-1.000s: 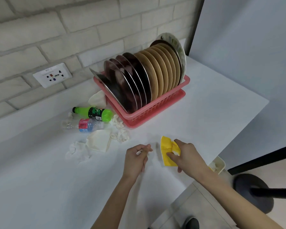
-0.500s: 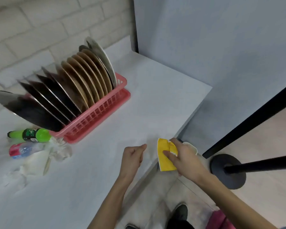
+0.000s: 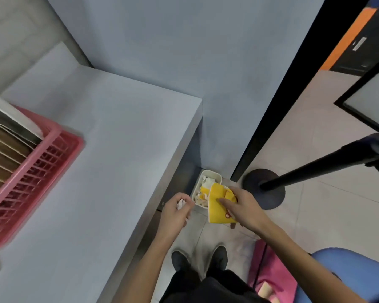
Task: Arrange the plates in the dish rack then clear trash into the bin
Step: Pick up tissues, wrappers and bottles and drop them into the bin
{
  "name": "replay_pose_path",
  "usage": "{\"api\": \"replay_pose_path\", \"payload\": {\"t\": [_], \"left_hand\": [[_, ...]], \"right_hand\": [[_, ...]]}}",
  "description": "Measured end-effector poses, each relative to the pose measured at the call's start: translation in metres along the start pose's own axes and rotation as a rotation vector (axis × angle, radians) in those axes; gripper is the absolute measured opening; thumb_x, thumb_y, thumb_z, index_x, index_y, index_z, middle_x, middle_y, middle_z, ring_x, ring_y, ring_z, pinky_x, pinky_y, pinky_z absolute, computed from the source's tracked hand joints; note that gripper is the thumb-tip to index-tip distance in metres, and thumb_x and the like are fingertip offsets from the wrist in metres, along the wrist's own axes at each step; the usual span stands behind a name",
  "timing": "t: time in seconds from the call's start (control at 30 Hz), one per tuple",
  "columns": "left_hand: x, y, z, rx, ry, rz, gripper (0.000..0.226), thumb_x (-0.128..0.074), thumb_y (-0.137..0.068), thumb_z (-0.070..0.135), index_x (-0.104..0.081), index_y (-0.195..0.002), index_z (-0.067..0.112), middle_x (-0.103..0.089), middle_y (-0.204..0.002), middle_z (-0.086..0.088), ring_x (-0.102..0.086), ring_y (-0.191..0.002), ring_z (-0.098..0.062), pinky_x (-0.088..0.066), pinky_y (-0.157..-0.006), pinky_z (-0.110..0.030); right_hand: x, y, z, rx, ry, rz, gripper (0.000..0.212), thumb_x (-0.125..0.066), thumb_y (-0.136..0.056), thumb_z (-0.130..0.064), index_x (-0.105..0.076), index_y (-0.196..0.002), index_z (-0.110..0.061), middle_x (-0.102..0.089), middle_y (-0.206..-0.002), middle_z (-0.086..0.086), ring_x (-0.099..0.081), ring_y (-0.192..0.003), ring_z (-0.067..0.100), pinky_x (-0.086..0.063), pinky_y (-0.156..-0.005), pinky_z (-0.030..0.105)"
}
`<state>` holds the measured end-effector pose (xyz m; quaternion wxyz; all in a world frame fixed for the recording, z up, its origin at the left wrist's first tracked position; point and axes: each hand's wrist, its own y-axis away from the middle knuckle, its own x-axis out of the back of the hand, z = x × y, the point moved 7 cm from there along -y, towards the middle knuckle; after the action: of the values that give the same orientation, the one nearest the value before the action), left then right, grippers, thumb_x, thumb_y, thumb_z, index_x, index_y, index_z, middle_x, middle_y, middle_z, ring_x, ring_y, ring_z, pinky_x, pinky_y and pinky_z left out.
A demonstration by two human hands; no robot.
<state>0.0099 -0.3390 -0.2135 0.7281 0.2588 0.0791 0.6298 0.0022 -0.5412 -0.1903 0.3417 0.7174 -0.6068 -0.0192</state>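
Trash is in both my hands. My right hand point(image 3: 243, 208) pinches a yellow paper wrapper point(image 3: 216, 215), with my thumb on the front and my fingers behind it. My left hand point(image 3: 175, 215) is curled round a small ball of white tissue point(image 3: 180, 204).

Both hands are out past the edge of the counter point(image 3: 96, 149). They are over the floor, just above the little white bin point(image 3: 208, 172). The wrapper hangs over the near side of the bin. The bin sits on the floor by the end of the counter and has white and yellow scraps in it.

I think both pieces are very light and soft. The wrapper is thin and bends, so a pinch near its top edge is enough. It may flutter to the side when I let go, so I should be low over the bin. The tissue squashes and will not break. A loose fist holds it fine.

Farther left, the pink dish rack point(image 3: 31, 171) stands on the counter with plates point(image 3: 2, 149) up on their edges in it. To the right, a black stand point(image 3: 264, 189) is on the floor.
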Motion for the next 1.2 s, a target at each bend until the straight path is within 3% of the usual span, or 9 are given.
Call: {"api": "replay_pose_path", "payload": {"t": [0.17,0.3,0.47,0.7,0.77,0.9,1.0,1.1,1.2], "left_hand": [[-0.019,-0.033,-0.017,0.088,0.022,-0.089,0.014,-0.064,-0.084,0.005,-0.067,-0.085,0.019,-0.065,-0.094,-0.004,-0.061,-0.081,-0.02,-0.049,-0.058,-0.028],[-0.029,-0.061,-0.029,0.135,-0.006,-0.149,0.014,-0.061,-0.089,-0.002,-0.068,-0.088,0.01,-0.065,-0.092,-0.003,-0.061,-0.077,-0.01,-0.053,-0.057,-0.026],[-0.042,-0.103,-0.055,0.173,-0.054,-0.235,0.029,-0.054,-0.091,-0.001,-0.07,-0.078,0.02,-0.065,-0.09,-0.011,-0.059,-0.08,-0.017,-0.047,-0.053,-0.027],[-0.075,-0.159,-0.115,0.214,-0.149,-0.277,0.031,-0.052,-0.091,-0.005,-0.066,-0.078,0.019,-0.062,-0.094,0.001,-0.057,-0.079,-0.013,-0.046,-0.052,-0.023],[-0.084,-0.18,-0.14,0.242,-0.143,-0.221,0.029,-0.054,-0.09,-0.004,-0.065,-0.078,0.02,-0.062,-0.099,0.003,-0.056,-0.08,-0.012,-0.048,-0.056,-0.026],[-0.105,-0.226,-0.2,0.285,-0.137,-0.182,0.026,-0.059,-0.087,-0.004,-0.062,-0.084,0.022,-0.064,-0.111,0.002,-0.06,-0.088,-0.014,-0.055,-0.074,-0.035],[-0.119,-0.257,-0.246,0.277,-0.157,-0.173,0.031,-0.066,-0.078,-0.002,-0.062,-0.086,0.028,-0.067,-0.115,0.003,-0.061,-0.109,-0.019,-0.054,-0.094,-0.043],[-0.132,-0.29,-0.295,0.301,-0.168,-0.131,0.032,-0.068,-0.073,-0.003,-0.063,-0.085,0.027,-0.068,-0.11,0.001,-0.061,-0.11,-0.022,-0.053,-0.092,-0.035],[-0.148,-0.328,-0.337,0.298,-0.232,-0.131,0.02,-0.065,-0.068,0.012,-0.064,-0.082,0.027,-0.066,-0.1,0.003,-0.063,-0.102,-0.026,-0.057,-0.086,-0.046]], "right_hand": [[0.004,-0.01,0.035,-0.136,-0.186,-0.008,0.012,-0.056,-0.097,-0.024,-0.061,-0.092,-0.015,-0.07,-0.068,0.015,-0.07,-0.057,0.035,-0.044,-0.038,0.029],[0.003,-0.02,0.058,-0.237,-0.258,0.048,0.014,-0.055,-0.098,-0.023,-0.061,-0.092,-0.011,-0.068,-0.07,0.016,-0.07,-0.059,0.037,-0.046,-0.038,0.028],[-0.007,-0.042,0.089,-0.283,-0.192,0.124,0.025,-0.057,-0.096,-0.029,-0.064,-0.089,-0.006,-0.068,-0.08,0.022,-0.07,-0.062,0.035,-0.054,-0.052,0.056],[-0.023,-0.076,0.145,-0.34,-0.16,0.216,0.024,-0.058,-0.096,-0.014,-0.059,-0.075,-0.003,-0.053,-0.062,0.008,-0.053,-0.043,0.004,-0.044,-0.042,0.018],[-0.028,-0.097,0.171,-0.339,-0.104,0.239,0.024,-0.059,-0.094,-0.014,-0.058,-0.07,-0.01,-0.051,-0.06,0.003,-0.05,-0.048,0.008,-0.042,-0.047,0.02],[-0.052,-0.147,0.227,-0.345,0.007,0.185,0.023,-0.058,-0.089,-0.011,-0.053,-0.068,-0.017,-0.053,-0.059,-0.001,-0.057,-0.062,0.026,-0.049,-0.063,0.04],[-0.072,-0.181,0.262,-0.347,0.064,0.116,0.015,-0.056,-0.091,-0.013,-0.059,-0.076,-0.012,-0.064,-0.069,0.003,-0.064,-0.069,0.026,-0.049,-0.063,0.036],[-0.088,-0.217,0.297,-0.335,0.136,0.092,0.016,-0.055,-0.092,-0.016,-0.058,-0.076,-0.014,-0.06,-0.067,0.001,-0.057,-0.066,0.021,-0.038,-0.056,0.028],[-0.102,-0.243,0.33,-0.319,0.146,0.113,0.019,-0.054,-0.095,-0.02,-0.055,-0.076,-0.016,-0.055,-0.065,0.0,-0.048,-0.061,0.018,-0.031,-0.051,0.027]]}}
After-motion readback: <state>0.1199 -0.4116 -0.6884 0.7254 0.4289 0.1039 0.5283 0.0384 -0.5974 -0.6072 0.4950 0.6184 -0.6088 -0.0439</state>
